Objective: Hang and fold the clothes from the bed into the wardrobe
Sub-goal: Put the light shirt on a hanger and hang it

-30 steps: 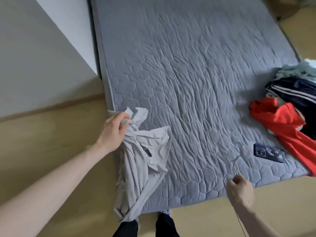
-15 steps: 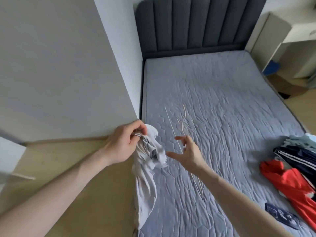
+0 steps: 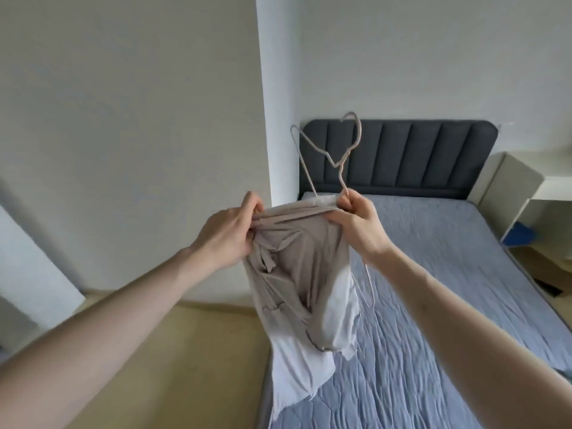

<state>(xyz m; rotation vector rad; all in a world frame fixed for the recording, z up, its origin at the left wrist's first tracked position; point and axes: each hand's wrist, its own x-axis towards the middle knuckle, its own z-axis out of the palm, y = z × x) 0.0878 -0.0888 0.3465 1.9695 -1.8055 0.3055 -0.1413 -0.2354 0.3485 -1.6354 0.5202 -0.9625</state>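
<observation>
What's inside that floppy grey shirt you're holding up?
A thin wire hanger. Its hook and one shoulder stick out above the shirt, and a bit of wire shows at the right edge. The rest is covered by cloth. The left hand and right hand grip the collar.
</observation>
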